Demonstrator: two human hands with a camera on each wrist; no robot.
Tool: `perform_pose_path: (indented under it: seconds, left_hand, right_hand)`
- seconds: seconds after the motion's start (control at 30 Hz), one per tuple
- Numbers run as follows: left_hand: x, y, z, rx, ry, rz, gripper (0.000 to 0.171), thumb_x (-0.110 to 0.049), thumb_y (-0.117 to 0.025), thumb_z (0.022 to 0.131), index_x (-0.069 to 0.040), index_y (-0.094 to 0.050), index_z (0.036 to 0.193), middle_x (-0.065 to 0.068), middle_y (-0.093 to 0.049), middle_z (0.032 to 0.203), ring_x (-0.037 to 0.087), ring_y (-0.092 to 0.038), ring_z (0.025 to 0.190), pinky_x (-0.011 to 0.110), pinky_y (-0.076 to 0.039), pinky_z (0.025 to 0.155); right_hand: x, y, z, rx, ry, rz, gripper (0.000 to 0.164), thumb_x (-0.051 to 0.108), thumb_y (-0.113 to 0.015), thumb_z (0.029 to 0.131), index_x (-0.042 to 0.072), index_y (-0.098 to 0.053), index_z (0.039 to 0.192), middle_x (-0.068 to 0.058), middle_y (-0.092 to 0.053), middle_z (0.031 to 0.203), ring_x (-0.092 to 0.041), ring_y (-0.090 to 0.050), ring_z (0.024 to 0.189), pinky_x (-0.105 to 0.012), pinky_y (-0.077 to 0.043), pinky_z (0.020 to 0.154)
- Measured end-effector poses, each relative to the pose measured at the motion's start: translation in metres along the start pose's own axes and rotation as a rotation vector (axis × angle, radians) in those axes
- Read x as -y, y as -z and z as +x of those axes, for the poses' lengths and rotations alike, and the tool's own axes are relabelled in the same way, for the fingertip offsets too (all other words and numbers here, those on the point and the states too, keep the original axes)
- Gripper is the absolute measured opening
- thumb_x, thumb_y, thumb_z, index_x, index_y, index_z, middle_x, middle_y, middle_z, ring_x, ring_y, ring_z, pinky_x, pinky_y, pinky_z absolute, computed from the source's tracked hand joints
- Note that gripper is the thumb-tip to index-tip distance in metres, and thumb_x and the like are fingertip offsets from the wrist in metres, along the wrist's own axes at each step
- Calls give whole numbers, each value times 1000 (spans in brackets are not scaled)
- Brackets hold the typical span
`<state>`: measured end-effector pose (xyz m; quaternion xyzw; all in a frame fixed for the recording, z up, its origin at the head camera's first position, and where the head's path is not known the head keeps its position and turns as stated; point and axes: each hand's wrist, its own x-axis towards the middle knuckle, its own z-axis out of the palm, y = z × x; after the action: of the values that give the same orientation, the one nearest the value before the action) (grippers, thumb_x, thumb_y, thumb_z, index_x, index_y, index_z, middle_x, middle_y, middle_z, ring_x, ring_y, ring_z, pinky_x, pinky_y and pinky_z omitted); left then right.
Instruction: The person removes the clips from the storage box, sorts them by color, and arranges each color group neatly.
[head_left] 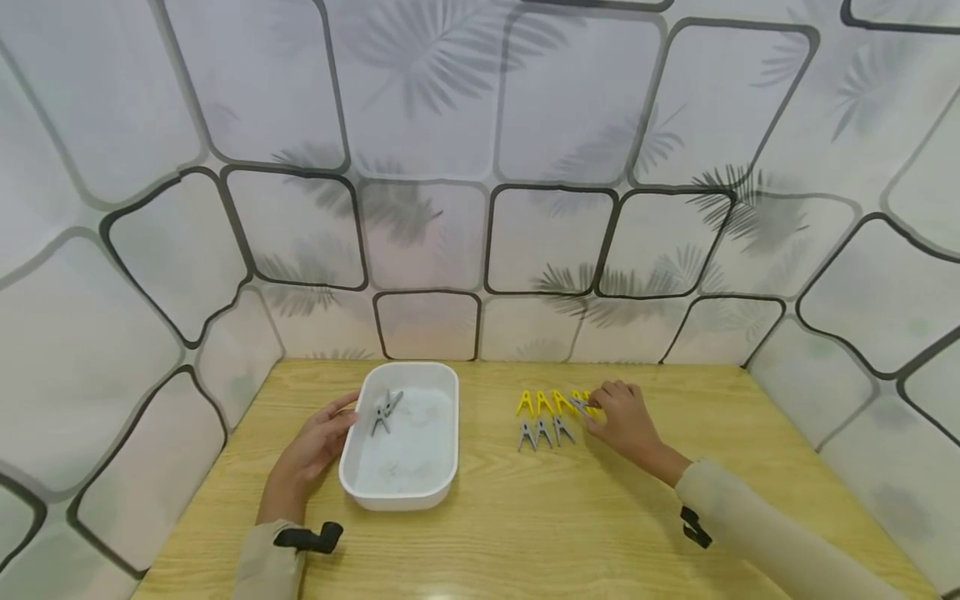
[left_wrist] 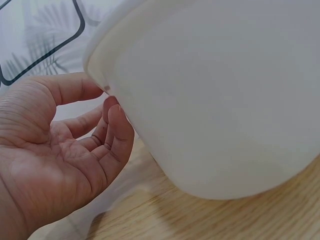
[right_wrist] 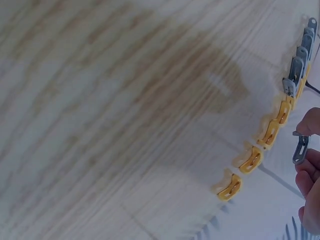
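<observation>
My left hand (head_left: pixel 318 442) is at the left side of a white plastic tub (head_left: pixel 397 503), thumb at the rim and curled fingertips against the outer wall. The left wrist view shows that hand (left_wrist: pixel 65 145) beside the tub wall (left_wrist: pixel 215 110); the thumb tip is hidden. Two grey clothespins (head_left: pixel 381 421) lie inside the tub. On the right, my right hand (head_left: pixel 626 423) pinches a grey clothespin (right_wrist: pixel 301 150) between thumb and fingers, near the end of a row of several yellow clothespins (head_left: pixel 543 403). Three grey clothespins (head_left: pixel 543 433) stand in a row nearer me.
All of this sits on a light wood-grain table (head_left: pixel 517 533). Patterned cloth walls (head_left: pixel 427 242) with stone outlines and leaves rise behind the table and on both sides. Black bands (head_left: pixel 307 538) circle both sleeves at the wrists.
</observation>
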<state>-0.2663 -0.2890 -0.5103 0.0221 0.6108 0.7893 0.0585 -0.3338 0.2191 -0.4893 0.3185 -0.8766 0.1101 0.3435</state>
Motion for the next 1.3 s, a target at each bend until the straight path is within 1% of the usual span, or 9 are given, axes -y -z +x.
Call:
perform_pose_path:
  seconds: [0.13,0.23,0.33,0.5,0.6,0.87,0.97,1.13,1.3]
  left_hand:
    - [0,0,0,5,-2,-10,33,-6,-52,105,-22,-56,134,-7,-70,104,7,-68,96,24,-56,84]
    - [0,-1,0,4,0,-13,33,-5,-52,105,-22,-57,133,-7,-70,103,7,-68,95,24,-56,83]
    - [-1,-1,0,-2,4,-10,35,-6,-52,105,-19,-55,138,-7,-70,103,7,-67,95,24,-55,84]
    - [-2,-1,-1,-3,16,5,48,-9,-52,106,-8,-41,152,-8,-69,106,6,-66,98,23,-55,86]
    - [-2,-1,-1,-7,21,11,52,-9,-52,106,-5,-36,155,-8,-68,106,6,-66,98,23,-55,86]
    - [-3,0,0,-3,28,9,56,-10,-53,106,-3,-31,157,-10,-69,106,5,-65,100,22,-54,88]
    - [-3,0,0,-1,26,9,55,-10,-53,106,-3,-32,157,-10,-69,106,4,-65,100,22,-54,88]
    - [-3,-1,1,-5,19,-1,50,-9,-52,106,-5,-38,154,-8,-69,105,6,-66,98,23,-55,86]
    - [-4,-1,-1,-3,19,8,56,-10,-53,106,-1,-32,157,-8,-70,107,6,-66,99,23,-55,86]
  right_hand:
    - [0,1,-5,35,-17,-17,27,7,-89,70,6,-67,84,-5,-60,79,-23,-53,76,-48,-41,79]
    - [-1,1,-8,59,-24,-27,25,9,-88,71,7,-67,85,-4,-61,79,-22,-54,75,-48,-41,79]
    - [-1,0,-11,65,-27,-32,25,10,-88,72,7,-67,84,-4,-62,79,-22,-54,75,-48,-41,78]
    - [1,-1,-14,73,-35,-19,24,12,-88,72,7,-67,82,-5,-61,77,-21,-51,74,-47,-40,76]
    - [3,-1,-15,110,-62,-14,22,12,-87,74,7,-66,82,-4,-61,77,-20,-50,74,-47,-40,76]
    - [6,0,-14,218,-163,-3,17,14,-82,78,8,-68,83,-3,-62,77,-23,-55,75,-50,-42,82]
    - [7,-2,-14,226,-182,6,16,14,-82,78,8,-68,83,-2,-61,77,-23,-56,77,-51,-42,83]
    - [10,-3,-15,233,-189,-9,18,15,-83,78,7,-68,83,-2,-61,77,-22,-56,76,-52,-43,84]
    - [13,-3,-15,248,-194,-34,18,18,-83,79,7,-68,84,-4,-63,78,-24,-57,75,-53,-44,83]
